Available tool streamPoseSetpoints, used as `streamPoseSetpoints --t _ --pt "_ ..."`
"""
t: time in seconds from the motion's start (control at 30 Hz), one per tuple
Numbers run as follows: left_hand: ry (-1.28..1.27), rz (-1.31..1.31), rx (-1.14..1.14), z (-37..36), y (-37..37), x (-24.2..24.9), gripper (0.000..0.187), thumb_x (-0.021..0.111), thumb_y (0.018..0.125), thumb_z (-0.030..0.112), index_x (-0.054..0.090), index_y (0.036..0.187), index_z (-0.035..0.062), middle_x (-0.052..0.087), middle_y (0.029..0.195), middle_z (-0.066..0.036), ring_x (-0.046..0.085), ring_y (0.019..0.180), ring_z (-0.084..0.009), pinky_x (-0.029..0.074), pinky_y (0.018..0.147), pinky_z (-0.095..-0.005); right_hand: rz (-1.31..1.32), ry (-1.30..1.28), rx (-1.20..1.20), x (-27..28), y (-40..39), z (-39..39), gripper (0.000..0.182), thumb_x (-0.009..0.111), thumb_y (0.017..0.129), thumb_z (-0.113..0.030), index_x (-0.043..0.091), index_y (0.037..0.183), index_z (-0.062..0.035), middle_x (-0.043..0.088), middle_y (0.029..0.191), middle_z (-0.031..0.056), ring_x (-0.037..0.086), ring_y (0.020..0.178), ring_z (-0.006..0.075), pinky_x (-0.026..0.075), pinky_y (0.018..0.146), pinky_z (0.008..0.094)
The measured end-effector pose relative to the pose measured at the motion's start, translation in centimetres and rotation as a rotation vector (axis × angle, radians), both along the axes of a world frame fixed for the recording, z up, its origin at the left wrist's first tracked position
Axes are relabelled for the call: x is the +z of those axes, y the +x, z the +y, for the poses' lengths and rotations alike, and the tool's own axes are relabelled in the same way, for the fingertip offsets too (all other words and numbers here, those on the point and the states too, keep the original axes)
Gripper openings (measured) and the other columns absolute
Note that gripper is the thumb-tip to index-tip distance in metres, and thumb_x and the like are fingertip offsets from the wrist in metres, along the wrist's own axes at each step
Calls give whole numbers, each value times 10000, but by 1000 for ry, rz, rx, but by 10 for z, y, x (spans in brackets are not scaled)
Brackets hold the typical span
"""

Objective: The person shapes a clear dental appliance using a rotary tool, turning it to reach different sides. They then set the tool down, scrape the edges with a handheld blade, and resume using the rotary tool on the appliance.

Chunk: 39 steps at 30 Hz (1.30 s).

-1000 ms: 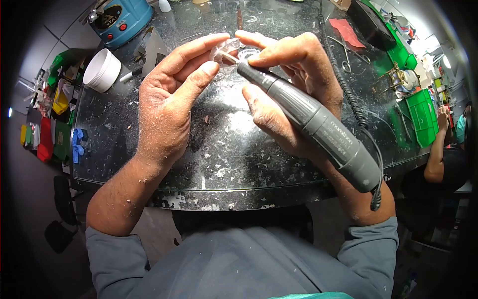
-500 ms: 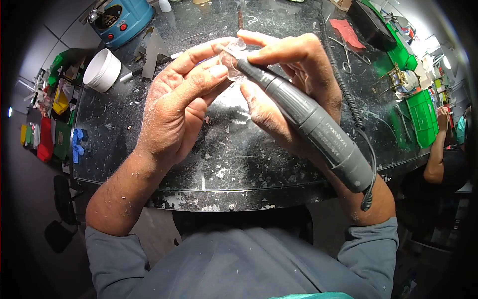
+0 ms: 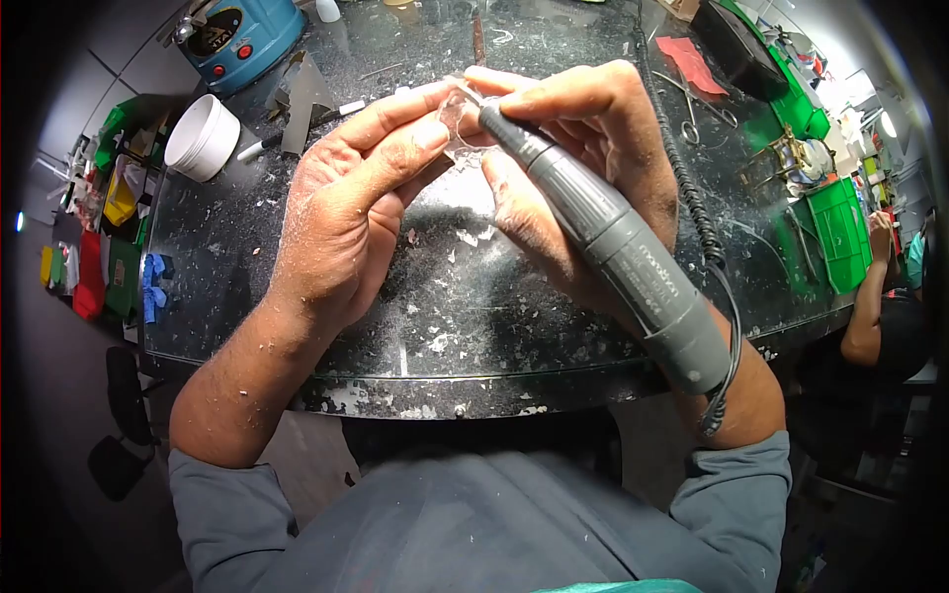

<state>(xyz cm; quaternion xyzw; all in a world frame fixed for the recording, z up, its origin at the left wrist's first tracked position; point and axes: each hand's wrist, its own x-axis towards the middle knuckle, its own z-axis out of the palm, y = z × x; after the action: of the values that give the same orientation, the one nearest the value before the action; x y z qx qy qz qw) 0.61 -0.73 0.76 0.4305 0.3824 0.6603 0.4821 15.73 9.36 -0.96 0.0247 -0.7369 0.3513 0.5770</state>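
Note:
My left hand (image 3: 351, 203) pinches a small clear plastic piece (image 3: 459, 121) between thumb and fingertips, above the bench. Its outline is partly hidden by the fingers. In my right hand (image 3: 618, 138) is a dark grey rotary handpiece (image 3: 613, 232), gripped like a pen, with its body sloping back over the wrist. The thin metal bit (image 3: 469, 93) at its nose overlaps the clear piece in this view. My right thumb is just below the piece, and pale dust coats both hands.
A dusty black bench (image 3: 435, 326) lies beneath. On the left stand a white tub (image 3: 203, 138) and a blue machine (image 3: 242, 44). Scissors (image 3: 692, 128), red sheet (image 3: 689, 65), coiled cord (image 3: 689, 183) and green trays (image 3: 840, 232) are on the right. Another person's arm (image 3: 865, 306) shows at far right.
The handpiece has tilted steeper, its rear end moving down and slightly left. The clear piece has turned in my left fingers, and the bit sits a little higher over it.

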Motion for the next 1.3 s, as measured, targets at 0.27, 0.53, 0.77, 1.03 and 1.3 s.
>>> streamPoseSetpoints --t 0.27,0.53,0.77,1.03,1.3 --pt "9 -78 30 1 2 -2 340 593 938 126 576 1234 -39 650 1157 -134 597 1130 -189 411 1062 -347 -14 -8 -4 2 2 -2 419 810 685 -83 578 1026 -7 587 929 98 641 857 196 529 791 301" --pt "-13 -15 -26 0 -1 0 386 555 957 125 506 1299 -46 585 1271 -156 568 1180 -194 399 1071 -352 11 -38 47 -1 0 1 431 823 703 -102 570 1036 1 583 943 94 634 865 187 524 797 296" --pt "1 -59 9 0 0 0 364 570 955 133 528 1268 -48 625 1200 -140 592 1145 -188 410 1067 -345 -166 72 66 5 12 3 384 695 848 -15 458 1149 23 568 1116 150 578 1174 286 466 1016 391" --pt "-6 -74 5 0 1 1 346 566 961 126 535 1253 -57 635 1178 -137 591 1138 -188 414 1062 -340 39 -51 62 3 0 -5 380 790 706 -46 572 1014 3 569 924 91 635 853 180 529 761 291" --pt "77 133 135 2 0 0 295 596 935 80 590 1202 -44 672 1117 -141 630 1064 -173 438 1024 -309 9 -15 7 2 -1 -3 388 793 699 -37 574 1018 -11 583 918 89 630 826 172 525 752 281"
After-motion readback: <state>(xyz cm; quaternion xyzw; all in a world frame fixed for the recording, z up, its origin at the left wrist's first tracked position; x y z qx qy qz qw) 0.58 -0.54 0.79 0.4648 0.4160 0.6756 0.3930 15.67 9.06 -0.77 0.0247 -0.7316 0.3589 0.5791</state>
